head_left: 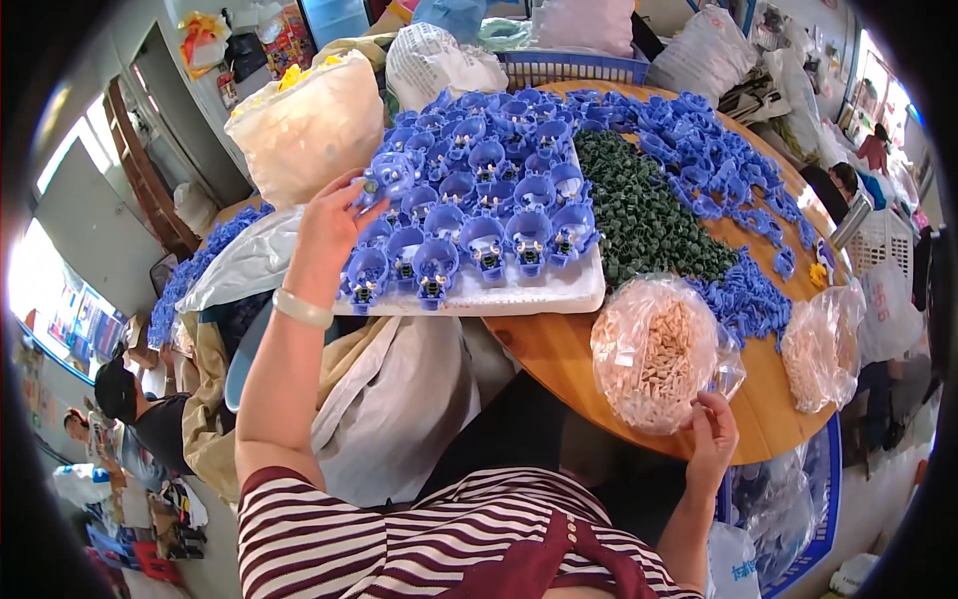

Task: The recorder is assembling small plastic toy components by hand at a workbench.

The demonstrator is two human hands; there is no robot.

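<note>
My left hand [339,212] is at the left edge of a white foam tray [489,299], its fingers closed around a blue plastic part [371,188]. Rows of blue cup-shaped plastic assemblies [486,240] cover that tray, with small dark green pieces showing on the front ones. At the table's near edge, my right hand [713,439] has thumb and fingertips pinched together. They are beside an open clear plastic bag [614,344] of small peach-coloured pieces [667,354]. Whatever lies between those fingertips is too small to make out.
Dark green parts [639,200] and loose blue parts [689,140] are heaped on the round wooden table [559,349]. Another bag of peach pieces [823,349] sits at its right edge. A large cream sack [309,130] stands left of the tray; a blue crate [823,519] is below right.
</note>
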